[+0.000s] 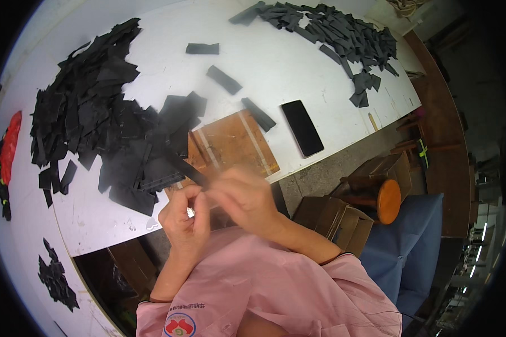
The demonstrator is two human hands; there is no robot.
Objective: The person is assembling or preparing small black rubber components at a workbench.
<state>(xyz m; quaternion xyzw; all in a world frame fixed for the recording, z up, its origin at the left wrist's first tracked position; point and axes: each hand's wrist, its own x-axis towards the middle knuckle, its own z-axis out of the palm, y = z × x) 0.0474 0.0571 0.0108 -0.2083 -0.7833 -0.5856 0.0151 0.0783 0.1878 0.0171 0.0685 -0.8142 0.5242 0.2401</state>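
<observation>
My left hand (185,216) is closed in a pinch at the near edge of the table, with thumb and forefinger on the end of a black fabric strip (188,171). Close against it, my right hand (244,199) is smeared by motion, so its grip does not show. Under and beyond the hands lies a brown wooden board (236,140) with light strips across it. A large heap of flat black fabric pieces (90,101) spreads to the left and partly overlaps the board.
A smartphone (302,128) lies right of the board. Loose dark strips (224,80) lie beyond it, and a pile of folded strips (343,33) sits far right. A small black pile (56,278) is at lower left. Right of me are cardboard boxes (326,222) and an orange-topped stool (388,202).
</observation>
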